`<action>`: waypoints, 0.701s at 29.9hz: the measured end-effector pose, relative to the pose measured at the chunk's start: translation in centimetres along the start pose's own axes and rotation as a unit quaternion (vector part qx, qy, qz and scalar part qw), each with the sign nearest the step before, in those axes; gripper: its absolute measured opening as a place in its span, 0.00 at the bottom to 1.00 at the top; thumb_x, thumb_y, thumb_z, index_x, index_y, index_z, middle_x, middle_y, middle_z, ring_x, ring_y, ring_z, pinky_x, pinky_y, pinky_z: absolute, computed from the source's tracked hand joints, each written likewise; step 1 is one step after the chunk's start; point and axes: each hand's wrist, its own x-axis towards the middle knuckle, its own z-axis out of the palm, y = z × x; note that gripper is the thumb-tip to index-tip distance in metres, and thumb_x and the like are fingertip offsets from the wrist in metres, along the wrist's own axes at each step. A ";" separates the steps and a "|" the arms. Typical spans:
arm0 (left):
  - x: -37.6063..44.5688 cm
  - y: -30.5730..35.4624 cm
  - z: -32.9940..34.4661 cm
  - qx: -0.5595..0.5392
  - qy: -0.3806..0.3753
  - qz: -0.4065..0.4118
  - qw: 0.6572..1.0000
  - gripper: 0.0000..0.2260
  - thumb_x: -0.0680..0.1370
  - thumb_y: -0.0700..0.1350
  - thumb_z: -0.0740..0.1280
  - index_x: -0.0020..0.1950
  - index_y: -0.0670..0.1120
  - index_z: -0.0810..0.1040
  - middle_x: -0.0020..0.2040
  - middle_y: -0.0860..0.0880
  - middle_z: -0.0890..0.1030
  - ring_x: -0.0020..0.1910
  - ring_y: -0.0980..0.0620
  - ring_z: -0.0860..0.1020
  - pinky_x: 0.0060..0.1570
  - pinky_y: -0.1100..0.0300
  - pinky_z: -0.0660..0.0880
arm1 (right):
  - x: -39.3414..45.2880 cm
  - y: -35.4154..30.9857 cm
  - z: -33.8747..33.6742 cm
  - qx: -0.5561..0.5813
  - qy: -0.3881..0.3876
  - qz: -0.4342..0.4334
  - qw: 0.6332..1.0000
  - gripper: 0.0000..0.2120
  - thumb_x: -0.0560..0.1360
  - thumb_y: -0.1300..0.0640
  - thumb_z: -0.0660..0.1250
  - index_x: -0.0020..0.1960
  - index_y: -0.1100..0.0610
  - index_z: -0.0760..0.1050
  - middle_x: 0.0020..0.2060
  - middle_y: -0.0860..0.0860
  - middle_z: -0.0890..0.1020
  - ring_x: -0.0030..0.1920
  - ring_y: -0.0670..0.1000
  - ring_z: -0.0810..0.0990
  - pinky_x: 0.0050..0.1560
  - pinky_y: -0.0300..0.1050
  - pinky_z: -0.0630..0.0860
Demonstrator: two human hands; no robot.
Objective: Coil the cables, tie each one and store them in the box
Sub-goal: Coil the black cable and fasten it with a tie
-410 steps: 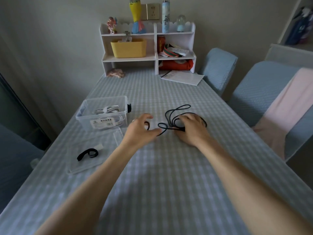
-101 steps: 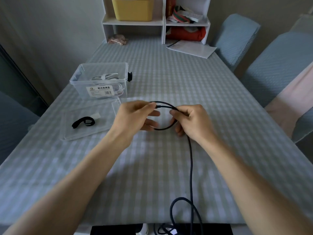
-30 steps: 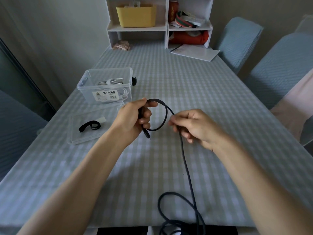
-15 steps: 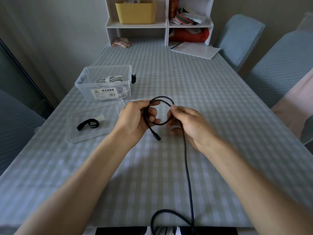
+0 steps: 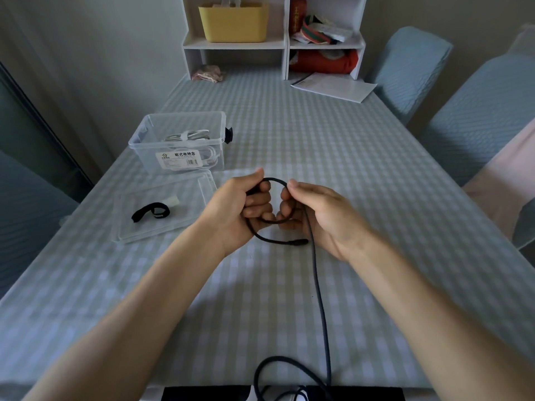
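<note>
Cable (image 5: 318, 285) loop pinched between left hand (image 5: 240, 209) and right hand (image 5: 321, 215); its slack trails toward the table's near edge.

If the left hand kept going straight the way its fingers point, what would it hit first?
Probably the right hand: the left hand points at it across the cable loop they both hold. Depth is unclear.
</note>
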 end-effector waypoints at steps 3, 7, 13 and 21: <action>0.3 0.6 -0.6 -0.037 0.031 0.014 0.999 0.17 0.83 0.48 0.61 0.34 0.45 0.69 0.24 0.53 0.58 0.20 0.57 0.55 0.21 0.65 0.60 | -0.1 0.0 -0.6 -0.073 -0.003 -0.012 0.997 0.09 0.79 0.53 0.66 0.47 0.59 0.79 0.40 0.53 0.83 0.42 0.50 0.83 0.45 0.46 0.77; 0.6 1.2 -1.5 -0.055 0.086 0.058 0.993 0.17 0.82 0.48 0.61 0.34 0.46 0.68 0.24 0.54 0.57 0.21 0.57 0.54 0.21 0.65 0.55 | -0.9 -0.4 -0.8 -0.231 -0.052 0.000 0.972 0.18 0.69 0.43 0.72 0.52 0.54 0.80 0.44 0.50 0.86 0.42 0.48 0.83 0.42 0.42 0.77; 0.8 1.0 -1.2 -0.018 0.113 0.082 0.990 0.17 0.82 0.49 0.65 0.35 0.45 0.69 0.25 0.53 0.56 0.21 0.57 0.53 0.19 0.65 0.53 | -0.9 -0.1 -0.1 -0.293 -0.024 0.020 0.956 0.13 0.74 0.62 0.72 0.56 0.52 0.78 0.46 0.52 0.86 0.42 0.53 0.85 0.40 0.48 0.82; 0.4 2.1 -1.7 -0.115 0.047 -0.036 0.992 0.18 0.83 0.46 0.60 0.33 0.45 0.69 0.23 0.55 0.58 0.17 0.59 0.55 0.14 0.67 0.51 | -0.2 1.1 -0.9 -0.441 0.093 -0.172 0.876 0.12 0.78 0.63 0.66 0.57 0.50 0.78 0.45 0.45 0.83 0.34 0.43 0.81 0.33 0.38 0.78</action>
